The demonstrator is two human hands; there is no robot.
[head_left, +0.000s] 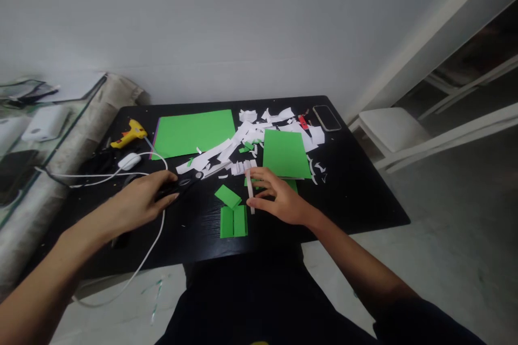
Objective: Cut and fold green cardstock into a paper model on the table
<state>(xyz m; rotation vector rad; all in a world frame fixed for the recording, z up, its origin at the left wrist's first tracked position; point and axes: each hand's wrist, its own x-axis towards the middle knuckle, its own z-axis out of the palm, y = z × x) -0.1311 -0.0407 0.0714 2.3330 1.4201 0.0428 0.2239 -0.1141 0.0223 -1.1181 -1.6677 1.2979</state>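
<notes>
My left hand (151,197) is at the left of the black table, its thumb and fingers closed around the dark handles of a pair of scissors (188,182). The scissors point right, toward the paper scraps. Nearer the middle, my right hand (279,197) pinches a narrow white paper strip (250,192) between thumb and fingers. Just left of that strip lie small cut green pieces (233,221), with another green piece (227,195) tilted above them. A green sheet (285,153) rests beyond my right hand, on top of white paper.
White paper scraps (218,155) spread across the table's middle. Behind them are a large green sheet (194,130), a red cutter (303,122) and a phone (327,118). A yellow glue gun (130,133) and a white cable (156,240) occupy the left; a white chair (390,128) stands right.
</notes>
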